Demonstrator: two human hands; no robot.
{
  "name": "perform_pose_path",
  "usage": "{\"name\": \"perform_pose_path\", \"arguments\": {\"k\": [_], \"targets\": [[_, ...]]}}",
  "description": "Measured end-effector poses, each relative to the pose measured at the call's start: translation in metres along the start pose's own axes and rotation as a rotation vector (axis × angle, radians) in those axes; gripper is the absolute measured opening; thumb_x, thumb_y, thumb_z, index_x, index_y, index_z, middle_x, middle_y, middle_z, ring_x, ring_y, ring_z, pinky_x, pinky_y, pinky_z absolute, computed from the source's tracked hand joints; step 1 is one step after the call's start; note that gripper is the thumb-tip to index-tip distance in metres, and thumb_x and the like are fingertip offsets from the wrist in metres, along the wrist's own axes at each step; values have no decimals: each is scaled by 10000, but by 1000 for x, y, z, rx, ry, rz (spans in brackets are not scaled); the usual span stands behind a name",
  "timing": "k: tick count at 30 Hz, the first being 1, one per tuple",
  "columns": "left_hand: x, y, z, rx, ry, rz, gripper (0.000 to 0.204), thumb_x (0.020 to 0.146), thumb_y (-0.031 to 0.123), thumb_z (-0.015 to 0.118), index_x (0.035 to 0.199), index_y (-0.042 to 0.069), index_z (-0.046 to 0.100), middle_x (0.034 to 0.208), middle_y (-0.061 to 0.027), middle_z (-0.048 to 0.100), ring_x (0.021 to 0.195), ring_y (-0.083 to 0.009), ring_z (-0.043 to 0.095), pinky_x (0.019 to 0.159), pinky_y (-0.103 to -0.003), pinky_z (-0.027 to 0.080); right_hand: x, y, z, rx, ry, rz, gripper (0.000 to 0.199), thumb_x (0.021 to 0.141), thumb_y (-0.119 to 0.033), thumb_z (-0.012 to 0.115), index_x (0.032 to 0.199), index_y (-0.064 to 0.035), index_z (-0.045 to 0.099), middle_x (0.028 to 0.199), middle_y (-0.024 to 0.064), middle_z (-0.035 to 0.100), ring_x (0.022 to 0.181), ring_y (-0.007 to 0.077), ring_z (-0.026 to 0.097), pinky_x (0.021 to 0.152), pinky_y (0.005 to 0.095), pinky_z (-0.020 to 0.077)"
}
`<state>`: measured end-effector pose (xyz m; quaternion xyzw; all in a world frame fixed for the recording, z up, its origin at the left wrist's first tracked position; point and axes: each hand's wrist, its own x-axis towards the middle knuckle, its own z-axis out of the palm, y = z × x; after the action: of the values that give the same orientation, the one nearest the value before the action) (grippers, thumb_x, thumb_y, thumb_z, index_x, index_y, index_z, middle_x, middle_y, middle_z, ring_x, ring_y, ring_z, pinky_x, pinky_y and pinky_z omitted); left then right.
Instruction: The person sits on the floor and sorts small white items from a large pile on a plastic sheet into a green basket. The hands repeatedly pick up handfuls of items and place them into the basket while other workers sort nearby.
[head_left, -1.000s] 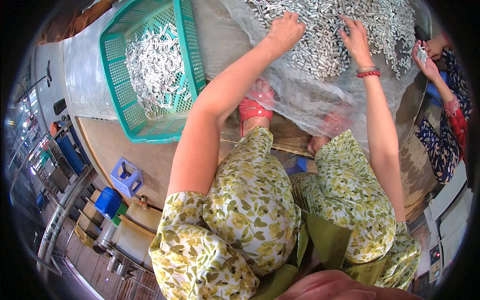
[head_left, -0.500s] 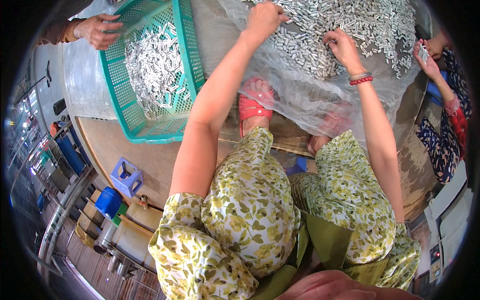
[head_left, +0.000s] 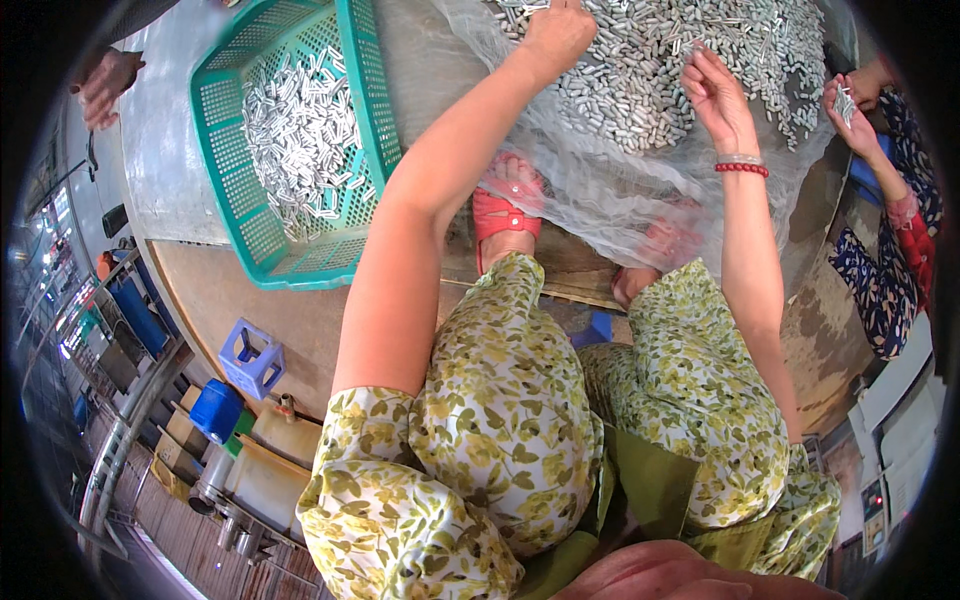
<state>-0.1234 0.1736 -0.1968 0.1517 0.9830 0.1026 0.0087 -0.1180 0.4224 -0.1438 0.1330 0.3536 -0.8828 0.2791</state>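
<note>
A broad layer of small silver metal cylinders point(head_left: 640, 85) lies on a thin translucent sheet point(head_left: 590, 215) in front of me. My left hand point(head_left: 560, 40) is over the pile's left part, its fingers curled downward near the upper edge of the view. What those fingertips grip, if anything, is hidden. Farther right, my right hand point(head_left: 720, 95) is raised just above the cylinders, palm partly turned up. Its thumb and fingers are pinched together; anything between them is too small to make out.
To the left stands a green plastic basket point(head_left: 372, 100) holding many shiny cylinders. A co-worker's hand point(head_left: 105, 85) is beyond it. At right, another person's hand point(head_left: 850, 115) holds several cylinders. A purple stool point(head_left: 252, 358) and a blue drum point(head_left: 217, 410) are at lower left.
Both my hands have shifted right over the pile, and my right palm has turned upward. The co-worker's hand at far left has drawn away from the basket.
</note>
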Motion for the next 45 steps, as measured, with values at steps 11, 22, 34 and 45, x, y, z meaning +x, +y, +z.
{"name": "perform_pose_path", "arguments": {"k": [11, 22, 34, 45], "targets": [[-38, 29, -49, -1544, -250, -464, 234, 882, 193, 535, 943, -32, 545, 936, -176, 610, 842, -307, 622, 741, -408, 516, -21, -12, -25, -106, 95, -78, 183, 849, -55, 595, 1015, 23, 600, 882, 58, 540, 732, 103, 450, 535, 193, 356], [-38, 44, -46, -2643, -637, -613, 391, 920, 387, 430, 874, 13, 532, 828, -137, 572, 737, -248, 572, 552, -302, 485, -13, -39, 43, -1364, 183, -87, 488, 852, -390, 577, 1279, -167, 495, 1129, 45, 548, 944, 124, 539, 679, 274, 472], [-47, -25, -111, -2808, -148, -592, 222, 879, 196, 475, 833, -11, 538, 859, -172, 547, 686, -227, 519, 460, -220, 423, 49, 35, 3, -1774, 32, -530, 405, 753, -201, 667, 1096, -42, 520, 969, 211, 576, 980, 381, 523, 847, 413, 435], [-46, -25, -82, -2010, -286, -522, 248, 890, 284, 520, 804, 51, 523, 723, -83, 546, 622, -181, 515, 497, -269, 416, -1, 24, 39, -768, 128, 118, 229, 889, -160, 557, 1038, 7, 602, 1015, 53, 598, 829, 116, 563, 648, 263, 534]]}}
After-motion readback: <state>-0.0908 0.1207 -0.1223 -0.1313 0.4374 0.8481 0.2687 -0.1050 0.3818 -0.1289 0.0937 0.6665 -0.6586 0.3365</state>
